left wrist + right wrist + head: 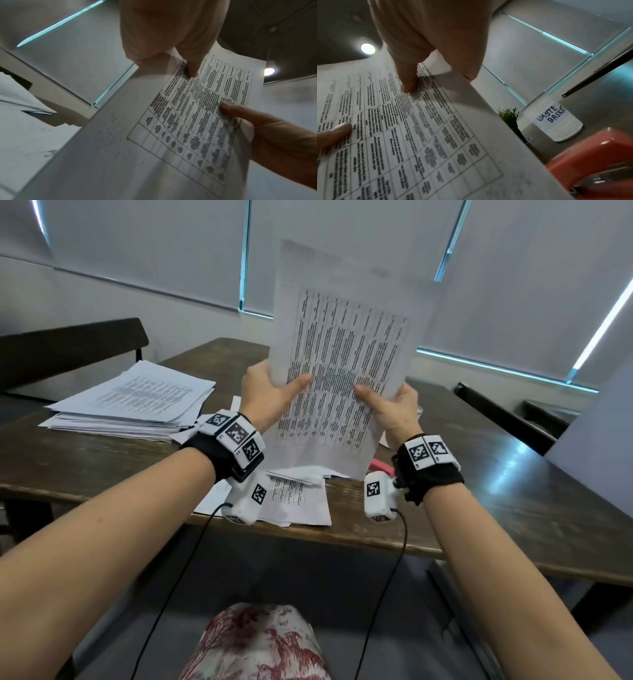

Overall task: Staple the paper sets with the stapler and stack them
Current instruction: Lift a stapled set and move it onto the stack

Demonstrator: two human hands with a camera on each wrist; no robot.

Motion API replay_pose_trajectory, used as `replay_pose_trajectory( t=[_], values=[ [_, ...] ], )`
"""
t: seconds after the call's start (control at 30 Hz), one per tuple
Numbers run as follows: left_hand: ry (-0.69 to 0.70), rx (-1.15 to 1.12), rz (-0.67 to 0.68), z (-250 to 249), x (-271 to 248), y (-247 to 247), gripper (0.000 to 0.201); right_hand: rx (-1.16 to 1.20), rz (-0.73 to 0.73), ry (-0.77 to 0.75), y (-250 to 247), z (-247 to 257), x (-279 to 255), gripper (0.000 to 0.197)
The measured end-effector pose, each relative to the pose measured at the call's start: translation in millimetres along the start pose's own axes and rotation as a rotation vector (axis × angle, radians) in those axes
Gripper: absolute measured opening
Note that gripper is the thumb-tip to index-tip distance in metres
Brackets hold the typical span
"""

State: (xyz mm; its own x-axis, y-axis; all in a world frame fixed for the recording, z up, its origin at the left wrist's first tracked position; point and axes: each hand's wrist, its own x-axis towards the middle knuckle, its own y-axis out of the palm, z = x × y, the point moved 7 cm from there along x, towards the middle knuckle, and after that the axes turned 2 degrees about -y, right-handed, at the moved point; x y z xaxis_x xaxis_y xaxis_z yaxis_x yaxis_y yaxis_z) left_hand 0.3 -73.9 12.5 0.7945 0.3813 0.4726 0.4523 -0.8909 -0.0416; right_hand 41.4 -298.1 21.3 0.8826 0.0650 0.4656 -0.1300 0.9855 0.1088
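Note:
I hold a printed paper set [346,354] upright above the table, its lower edge off the surface. My left hand [270,395] grips its left edge with the thumb on the front. My right hand [390,405] grips the right edge the same way. The same paper set [197,121] fills the left wrist view, and the paper set [402,135] shows in the right wrist view too. The pink stapler [381,466] lies on the table under the sheets, close to the right wrist; the stapler [597,162] appears large in the right wrist view. A pile of papers [133,402] lies at the left.
Loose sheets [298,498] lie at the near table edge [359,537]. A white cup labelled WASTE BASKET [556,119] and a small green plant [509,117] stand beyond the stapler. Dark chairs [507,416] stand around the wooden table.

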Motion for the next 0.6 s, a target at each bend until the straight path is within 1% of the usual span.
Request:
replay_pose_trajectory(
  t=[0.07,0.1,0.17,0.23,0.27,0.33,0.37,0.4,0.43,0.47,0.5,0.53,0.57,0.6],
  values=[
    [0.018,0.013,0.000,-6.7,-0.3,3.8,0.029,-0.019,-0.022,-0.008,-3.2,-0.7,1.6,0.023],
    [0.008,0.038,-0.007,-2.3,-0.3,5.4,0.027,-0.056,-0.018,0.016,-5.5,-8.6,2.1,0.024],
    [-0.067,0.124,-0.022,18.4,-3.7,8.0,0.025,-0.216,0.059,0.104,-6.1,-31.3,-1.9,0.028],
    [-0.162,0.201,-0.025,45.9,-11.2,9.4,0.028,-0.444,0.126,0.166,-7.4,-52.3,-9.8,0.017],
    [-0.203,0.216,-0.018,57.4,-15.7,9.7,0.028,-0.512,0.142,0.179,-8.0,-58.4,-13.3,0.012],
    [-0.245,0.232,-0.011,69.4,-22.2,8.8,0.031,-0.532,0.151,0.169,-7.8,-62.7,-13.3,0.009],
    [-0.249,0.246,-0.016,69.7,-22.9,7.2,0.031,-0.557,0.175,0.168,-5.2,-61.5,-11.6,0.007],
    [-0.246,0.269,-0.018,67.4,-22.0,4.9,0.030,-0.571,0.204,0.180,-3.6,-61.1,-7.5,0.009],
    [-0.233,0.299,-0.014,64.0,-19.4,2.3,0.029,-0.576,0.222,0.219,-3.8,-62.5,-1.9,0.016],
    [-0.223,0.334,-0.006,60.4,-16.0,-1.4,0.029,-0.521,0.207,0.281,-4.9,-64.2,3.6,0.023],
    [-0.213,0.365,0.005,57.8,-11.9,-5.7,0.030,-0.437,0.162,0.365,-8.4,-68.2,10.2,0.034],
    [-0.210,0.386,0.020,56.4,-7.6,-10.8,0.031,-0.423,0.110,0.427,-14.2,-71.0,17.1,0.047],
    [-0.215,0.398,0.034,56.8,-4.4,-16.5,0.030,-0.523,0.096,0.442,-20.6,-73.2,25.2,0.058],
    [-0.223,0.415,0.046,57.9,-3.0,-22.5,0.030,-0.727,0.125,0.429,-26.1,-73.4,31.1,0.065]
  ],
)
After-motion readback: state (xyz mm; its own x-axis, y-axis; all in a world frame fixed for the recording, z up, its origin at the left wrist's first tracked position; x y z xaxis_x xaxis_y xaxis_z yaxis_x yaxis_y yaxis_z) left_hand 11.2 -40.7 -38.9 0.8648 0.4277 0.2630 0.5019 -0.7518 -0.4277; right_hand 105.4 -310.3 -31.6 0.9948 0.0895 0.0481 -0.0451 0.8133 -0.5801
